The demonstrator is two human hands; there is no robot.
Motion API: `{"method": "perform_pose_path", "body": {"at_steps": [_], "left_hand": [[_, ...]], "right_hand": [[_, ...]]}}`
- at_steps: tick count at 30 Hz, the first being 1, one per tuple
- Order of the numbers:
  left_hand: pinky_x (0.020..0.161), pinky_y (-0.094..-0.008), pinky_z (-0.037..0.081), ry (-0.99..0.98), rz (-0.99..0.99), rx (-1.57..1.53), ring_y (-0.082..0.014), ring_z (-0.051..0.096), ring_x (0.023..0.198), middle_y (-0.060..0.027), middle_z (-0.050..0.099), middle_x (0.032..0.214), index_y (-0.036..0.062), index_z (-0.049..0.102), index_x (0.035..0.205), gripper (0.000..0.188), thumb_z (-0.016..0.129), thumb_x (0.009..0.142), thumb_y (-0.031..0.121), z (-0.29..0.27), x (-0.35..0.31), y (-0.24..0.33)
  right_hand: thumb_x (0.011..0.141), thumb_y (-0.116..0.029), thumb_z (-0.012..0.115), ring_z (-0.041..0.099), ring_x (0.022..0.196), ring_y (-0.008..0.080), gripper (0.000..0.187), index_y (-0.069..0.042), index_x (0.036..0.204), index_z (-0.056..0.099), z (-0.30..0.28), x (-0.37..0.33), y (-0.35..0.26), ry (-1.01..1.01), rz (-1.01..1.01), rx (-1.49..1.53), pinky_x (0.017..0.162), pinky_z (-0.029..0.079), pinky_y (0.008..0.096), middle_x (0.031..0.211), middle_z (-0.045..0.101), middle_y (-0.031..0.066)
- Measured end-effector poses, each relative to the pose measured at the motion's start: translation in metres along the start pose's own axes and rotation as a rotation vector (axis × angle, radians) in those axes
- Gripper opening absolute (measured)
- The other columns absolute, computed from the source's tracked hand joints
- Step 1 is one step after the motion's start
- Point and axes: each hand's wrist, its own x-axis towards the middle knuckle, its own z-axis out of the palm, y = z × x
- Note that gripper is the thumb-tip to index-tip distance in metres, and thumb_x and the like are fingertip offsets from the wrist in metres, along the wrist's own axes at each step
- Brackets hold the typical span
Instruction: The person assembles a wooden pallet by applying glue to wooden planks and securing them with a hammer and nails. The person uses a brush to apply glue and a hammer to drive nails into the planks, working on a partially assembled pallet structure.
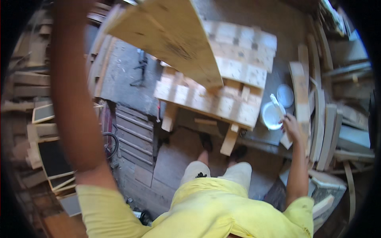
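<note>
My right hand point(292, 127) is closed round a flat pale stick point(278, 107), its far end coated white, possibly with glue. The stick tilts over an open white tub point(270, 117) with white stuff inside. Up across the left side runs my left arm point(75, 87), leaving the picture at the top, so the left hand is out of sight. A wide wooden board point(166, 37) slants above the worktable, one corner near its planks. What supports the board's upper end is hidden.
The worktable point(238, 105) has a slatted plank top. A white lid point(285, 95) lies beyond the tub. Lumber point(319, 123) stands along the right. At left are a grey drawer cabinet point(134, 137), a black clamp-like tool point(139, 68) on a grey surface, and stacked frames point(55, 158).
</note>
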Motion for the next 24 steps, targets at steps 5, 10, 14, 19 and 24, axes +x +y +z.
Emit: {"method": "perform_pose_path", "body": {"at_steps": [5, 10, 14, 19, 24], "left_hand": [[0.041, -0.0274, 0.022, 0.003, 0.004, -0.025, -0.0087, 0.025, 0.04, 0.0065, 0.027, 0.049, 0.0195, 0.036, 0.061, 0.044, 0.055, 0.1, 0.027, 0.017, 0.002, 0.007], [0.042, -0.027, 0.023, -0.018, -0.067, 0.019, -0.008, 0.026, 0.041, 0.0077, 0.028, 0.05, 0.0202, 0.036, 0.061, 0.047, 0.057, 0.101, 0.029, 0.022, 0.006, 0.016], [0.049, -0.026, 0.033, 0.002, -0.078, -0.133, -0.0087, 0.034, 0.046, 0.0079, 0.033, 0.054, 0.0177, 0.049, 0.072, 0.032, 0.059, 0.1, 0.027, 0.023, 0.021, 0.029], [0.042, -0.0227, 0.028, -0.198, 0.033, -0.227, -0.0048, 0.032, 0.044, 0.0086, 0.037, 0.057, 0.0131, 0.058, 0.083, 0.018, 0.059, 0.099, 0.021, 0.02, 0.033, 0.031], [0.038, -0.0221, 0.022, -0.08, 0.168, -0.312, -0.0032, 0.028, 0.04, 0.0092, 0.034, 0.053, 0.0142, 0.059, 0.08, 0.019, 0.06, 0.098, 0.018, 0.017, 0.029, 0.019]], "right_hand": [[0.104, -0.016, 0.052, 0.053, 0.063, 0.0044, 0.023, -0.004, 0.118, 0.064, 0.093, -0.116, -0.153, -0.046, -0.53, 0.32, 0.053, 0.044, 0.0204, 0.086, 0.065, 0.0011], [0.103, -0.01, 0.055, 0.056, 0.071, 0.0068, 0.025, -0.002, 0.124, 0.065, 0.18, -0.156, -0.27, -0.012, -0.793, 0.279, 0.061, 0.047, 0.0221, 0.091, 0.067, 0.0018], [0.102, -0.008, 0.055, 0.056, 0.073, 0.0122, 0.025, -0.001, 0.124, 0.064, 0.213, -0.165, -0.314, 0.114, -0.954, 0.099, 0.066, 0.048, 0.0274, 0.091, 0.064, 0.008], [0.103, -0.009, 0.055, 0.056, 0.074, 0.0115, 0.025, -0.001, 0.124, 0.065, 0.227, -0.166, -0.322, 0.15, -0.937, 0.132, 0.067, 0.048, 0.0271, 0.092, 0.064, 0.0068], [0.103, -0.01, 0.054, 0.056, 0.074, 0.0109, 0.025, -0.002, 0.124, 0.065, 0.233, -0.163, -0.32, 0.176, -0.904, 0.164, 0.066, 0.048, 0.027, 0.093, 0.065, 0.0057]]}}
